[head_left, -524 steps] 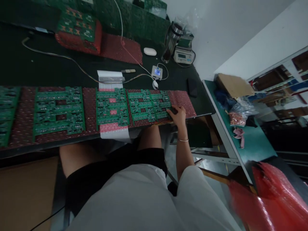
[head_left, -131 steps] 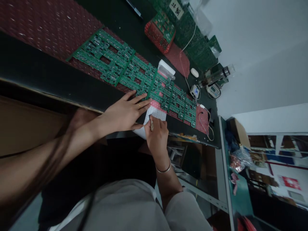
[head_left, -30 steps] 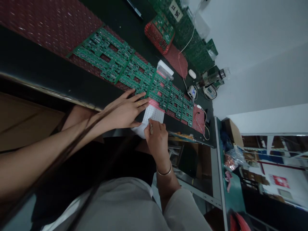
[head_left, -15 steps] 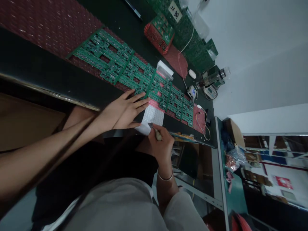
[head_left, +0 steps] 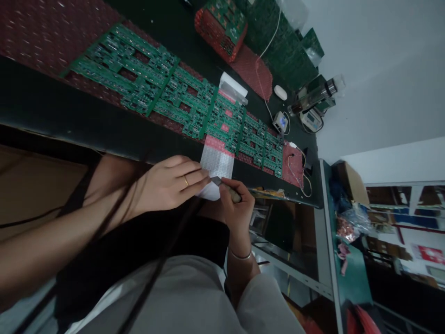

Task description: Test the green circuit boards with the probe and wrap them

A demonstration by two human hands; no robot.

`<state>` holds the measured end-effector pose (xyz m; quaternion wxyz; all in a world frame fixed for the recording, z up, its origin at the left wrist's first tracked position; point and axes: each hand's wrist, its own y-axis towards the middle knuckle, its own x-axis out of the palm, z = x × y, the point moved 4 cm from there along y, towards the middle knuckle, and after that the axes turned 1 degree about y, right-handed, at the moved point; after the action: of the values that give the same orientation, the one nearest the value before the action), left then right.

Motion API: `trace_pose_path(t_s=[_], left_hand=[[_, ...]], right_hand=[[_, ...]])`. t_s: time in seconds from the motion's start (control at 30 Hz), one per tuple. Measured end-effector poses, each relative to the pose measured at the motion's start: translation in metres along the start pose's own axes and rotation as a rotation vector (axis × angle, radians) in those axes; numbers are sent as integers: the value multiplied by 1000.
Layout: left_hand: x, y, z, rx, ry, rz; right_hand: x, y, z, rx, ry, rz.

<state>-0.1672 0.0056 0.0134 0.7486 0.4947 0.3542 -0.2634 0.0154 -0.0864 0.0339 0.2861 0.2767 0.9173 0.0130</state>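
Observation:
My right hand (head_left: pixel 238 204) is closed around a small knife (head_left: pixel 235 196) with a pale handle, its flat blade pointing left. The fingers of my left hand (head_left: pixel 174 183) are drawn together, their tips meeting at the blade's end; anything pinched there is too small or hidden to name. Beneath both hands lies a white sheet with rows of small marks (head_left: pixel 218 160), looking like a label sheet, hanging over the table's front edge. Behind it, a row of joined green circuit boards (head_left: pixel 194 99) rests on red bubble wrap (head_left: pixel 52 32).
Beyond the boards are a white roll (head_left: pixel 233 86), a red bubble-wrapped bundle of boards (head_left: pixel 222 30), a white mouse-shaped object (head_left: pixel 280 92) and a small device with a lit screen (head_left: pixel 281 122). A glass bottle (head_left: pixel 313 96) and cables stand farther right.
My left hand has drawn back from the boards' edge toward the knife, its spread fingers coming together at the blade. My right hand still holds the knife. The view has shifted slightly.

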Motion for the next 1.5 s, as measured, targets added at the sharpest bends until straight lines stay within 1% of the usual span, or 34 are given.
trace_pose_path(t_s=[0.1, 0.2, 0.3, 0.37, 0.43, 0.47, 0.57, 0.63, 0.67, 0.73, 0.87, 1.0, 1.23, 1.33, 1.5], left_hand=[[-3, -4, 6, 31, 59, -68], [-4, -7, 16, 58, -13, -64], [-3, -7, 31, 140, -99, -56], [-4, -5, 35, 192, -122, -43], [-6, -2, 29, 184, -114, -10], [-6, 0, 22, 155, -91, 6], [-3, 7, -9, -45, -27, 51], [2, 13, -29, -172, -60, 41], [6, 17, -36, -200, -93, 24], [12, 24, -43, -193, -145, -30], [17, 34, -44, -157, -173, -107], [17, 34, -43, -146, -142, -154], [17, 34, -43, -169, -106, -209], [19, 34, -43, -169, -102, -233], [22, 33, -43, -161, -79, -207]], right_hand=[[-11, 6, 0, -5, 50, 18], [-15, 14, 2, -15, 74, 21], [-14, 20, 6, -56, 56, 1], [-12, 23, 9, -98, 6, -7], [-11, 26, 12, -146, -70, 8], [-10, 27, 13, -177, -110, 23], [-8, 32, 13, -300, -191, 97], [-3, 35, 11, -371, -227, 138], [0, 37, 9, -392, -248, 149], [9, 42, 6, -409, -296, 141], [28, 54, 5, -392, -344, 42], [39, 62, 7, -381, -357, -34], [43, 63, 5, -453, -408, -23], [43, 63, 2, -485, -428, -49], [44, 63, 1, -461, -479, -84]])
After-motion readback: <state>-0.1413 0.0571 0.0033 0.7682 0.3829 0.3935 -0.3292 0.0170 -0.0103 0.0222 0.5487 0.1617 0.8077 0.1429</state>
